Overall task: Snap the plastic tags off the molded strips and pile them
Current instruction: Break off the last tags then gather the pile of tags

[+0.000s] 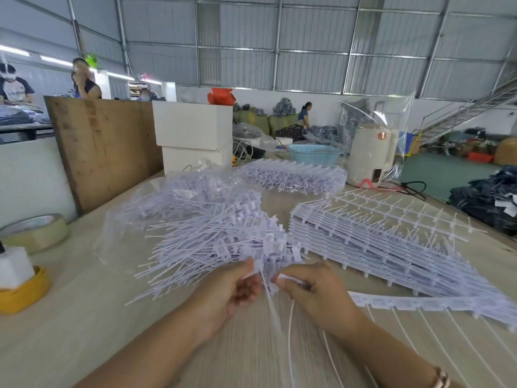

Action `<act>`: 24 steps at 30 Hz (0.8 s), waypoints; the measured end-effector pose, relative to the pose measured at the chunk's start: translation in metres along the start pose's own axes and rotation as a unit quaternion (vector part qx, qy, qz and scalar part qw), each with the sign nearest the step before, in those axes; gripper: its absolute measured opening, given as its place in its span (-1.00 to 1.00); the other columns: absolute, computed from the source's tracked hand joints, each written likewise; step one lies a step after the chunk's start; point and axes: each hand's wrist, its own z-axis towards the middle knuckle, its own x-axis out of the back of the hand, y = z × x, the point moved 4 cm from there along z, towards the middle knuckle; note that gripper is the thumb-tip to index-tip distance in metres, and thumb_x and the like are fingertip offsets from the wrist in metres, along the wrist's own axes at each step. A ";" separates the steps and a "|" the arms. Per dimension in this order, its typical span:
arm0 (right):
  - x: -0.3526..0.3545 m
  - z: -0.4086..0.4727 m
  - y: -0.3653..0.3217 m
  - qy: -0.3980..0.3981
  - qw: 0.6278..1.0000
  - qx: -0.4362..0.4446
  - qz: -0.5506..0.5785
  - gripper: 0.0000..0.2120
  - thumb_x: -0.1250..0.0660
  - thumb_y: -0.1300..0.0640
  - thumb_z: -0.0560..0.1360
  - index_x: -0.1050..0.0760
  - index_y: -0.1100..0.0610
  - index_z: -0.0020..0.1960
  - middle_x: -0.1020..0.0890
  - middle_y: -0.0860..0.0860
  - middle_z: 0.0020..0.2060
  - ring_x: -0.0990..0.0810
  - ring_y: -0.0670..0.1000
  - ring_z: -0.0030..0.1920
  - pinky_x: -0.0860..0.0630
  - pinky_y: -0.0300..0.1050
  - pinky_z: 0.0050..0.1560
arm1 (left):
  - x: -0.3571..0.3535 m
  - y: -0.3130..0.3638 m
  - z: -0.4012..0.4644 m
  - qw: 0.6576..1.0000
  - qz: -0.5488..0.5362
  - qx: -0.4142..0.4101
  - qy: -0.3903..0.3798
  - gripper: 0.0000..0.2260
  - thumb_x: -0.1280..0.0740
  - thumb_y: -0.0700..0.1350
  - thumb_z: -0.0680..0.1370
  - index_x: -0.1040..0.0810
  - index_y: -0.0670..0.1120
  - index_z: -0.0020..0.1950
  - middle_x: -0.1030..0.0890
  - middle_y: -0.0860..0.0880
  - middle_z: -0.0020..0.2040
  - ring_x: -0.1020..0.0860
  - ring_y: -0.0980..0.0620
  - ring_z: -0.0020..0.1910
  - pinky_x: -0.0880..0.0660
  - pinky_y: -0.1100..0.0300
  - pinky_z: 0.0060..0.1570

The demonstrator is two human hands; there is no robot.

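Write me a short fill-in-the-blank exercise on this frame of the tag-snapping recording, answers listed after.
1. Both hands pinch the end of one molded ____, the left hand beside the right hand.
2. The pile of loose tags lies to the ____ of the stack of strips.
3. The roll of tape sits near the table's ____ edge.
4. The basket at the far end is ____ in colour.

Answers: strip; left; left; blue

A corrugated metal roof (307, 37) (steel-framed) spans white walls (321, 100), a staircase (461, 113) at right.
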 end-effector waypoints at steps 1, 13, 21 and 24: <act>0.001 0.000 0.000 0.012 1.000 -0.003 0.011 -0.79 -0.29 -0.01 0.48 -0.61 0.07 -0.22 -0.45 -0.03 -0.54 -0.31 -0.12 -0.55 -0.18 -0.35 -0.45 | 0.003 0.001 0.001 1.000 -0.025 0.007 0.015 -0.67 -0.25 -0.09 0.57 -0.56 -0.09 -0.38 -0.54 -0.07 -0.45 -0.48 0.08 -0.50 -0.37 0.25 -0.42; 0.003 -0.007 -0.011 -0.051 0.997 0.032 -0.055 -0.74 -0.36 0.00 0.48 -0.56 0.03 0.14 -0.46 -0.27 -0.12 -0.44 -0.32 -0.12 -0.33 -0.33 -0.04 | -0.001 0.003 -0.006 0.805 0.523 -0.280 0.006 -0.89 -0.28 0.08 0.54 -0.52 0.08 -0.12 -0.43 0.16 -0.22 -0.44 0.21 -0.27 -0.38 0.29 -0.23; -0.003 -0.006 -0.027 -0.065 0.996 0.049 -0.027 -0.62 -0.41 0.11 0.46 -0.44 0.09 0.25 -0.43 -0.07 0.00 -0.42 -0.21 0.00 -0.34 -0.43 0.01 | -0.013 0.011 -0.014 0.836 0.449 -0.316 0.003 -0.65 -0.16 0.16 0.55 -0.61 -0.01 -0.20 -0.49 0.11 -0.13 -0.40 0.22 -0.01 -0.28 0.36 0.01; -0.006 -0.004 -0.025 -0.100 0.994 0.042 -0.021 -0.59 -0.38 0.02 0.47 -0.41 0.04 0.28 -0.45 -0.12 0.04 -0.43 -0.26 0.03 -0.32 -0.35 0.12 | -0.017 0.013 -0.013 0.854 0.423 -0.302 -0.012 -0.69 -0.30 -0.11 0.56 -0.43 0.13 -0.37 -0.46 0.11 -0.27 -0.39 0.19 -0.13 -0.25 0.33 -0.10</act>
